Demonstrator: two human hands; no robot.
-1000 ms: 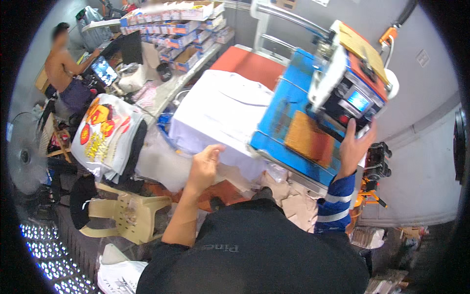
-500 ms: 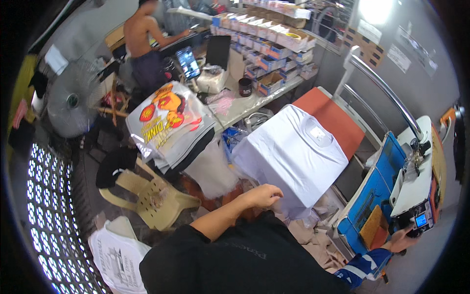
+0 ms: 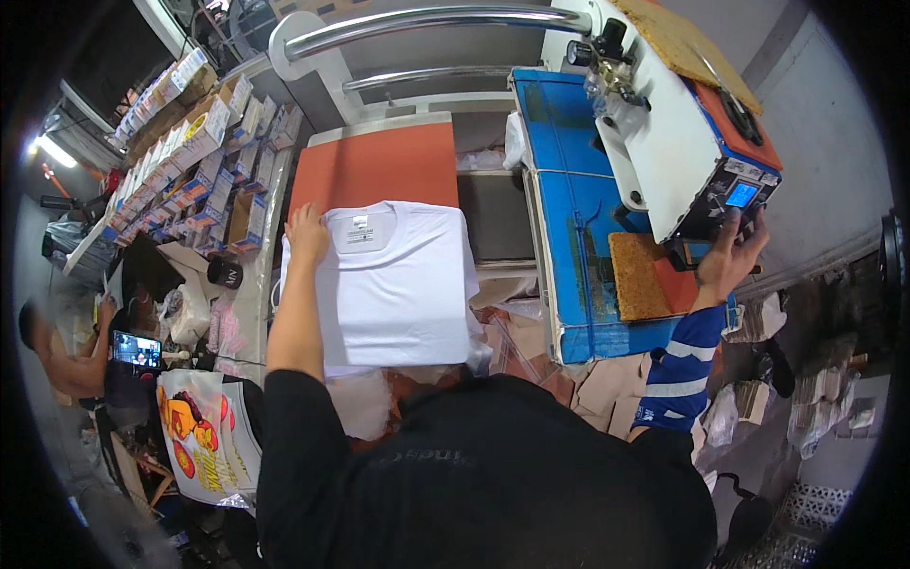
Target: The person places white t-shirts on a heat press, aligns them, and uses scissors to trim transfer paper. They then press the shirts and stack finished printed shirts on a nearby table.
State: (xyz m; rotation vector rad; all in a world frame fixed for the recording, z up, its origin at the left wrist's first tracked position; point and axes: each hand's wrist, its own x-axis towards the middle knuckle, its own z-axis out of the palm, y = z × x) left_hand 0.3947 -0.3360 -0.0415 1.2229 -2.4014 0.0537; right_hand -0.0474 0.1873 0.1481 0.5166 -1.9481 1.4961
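A white T-shirt lies flat on an orange press pad, collar toward the back. My left hand rests at the shirt's upper left shoulder, fingers apart and slightly curled over its edge. To the right, my right hand touches the press's control panel just below its lit blue screen, fingers apart. The white press head sits over a blue board with a brown, worn rectangular pad on it.
Stacked small boxes line a side table at left, with a black mug and a phone. A co-worker is at far left, behind printed sheets. Metal bars cross the back; cardboard lies below the press.
My left hand has moved forward onto the shirt's upper left shoulder. My right hand remains at the control panel. The head view has swung back toward the press.
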